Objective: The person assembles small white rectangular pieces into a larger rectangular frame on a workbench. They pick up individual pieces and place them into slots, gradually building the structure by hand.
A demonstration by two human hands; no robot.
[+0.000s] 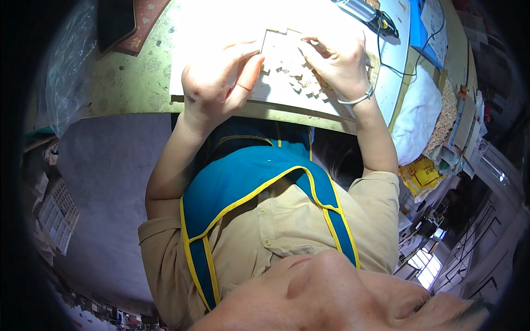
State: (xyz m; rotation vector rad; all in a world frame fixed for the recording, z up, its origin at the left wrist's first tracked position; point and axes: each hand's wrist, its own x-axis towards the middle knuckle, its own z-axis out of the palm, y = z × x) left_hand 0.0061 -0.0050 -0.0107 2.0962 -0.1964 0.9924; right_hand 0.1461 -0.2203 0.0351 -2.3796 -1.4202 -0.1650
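While both hands [215,83] grip panel [279,52], table edge [143,107] near

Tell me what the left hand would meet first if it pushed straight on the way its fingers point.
The left hand points its fingers toward the thin pale wooden sheet it already touches at the edge. Beyond that lie the right hand's fingers, though depth is hard to judge.

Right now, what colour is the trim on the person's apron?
Yellow trim on a teal-blue apron, clearest in the head view.
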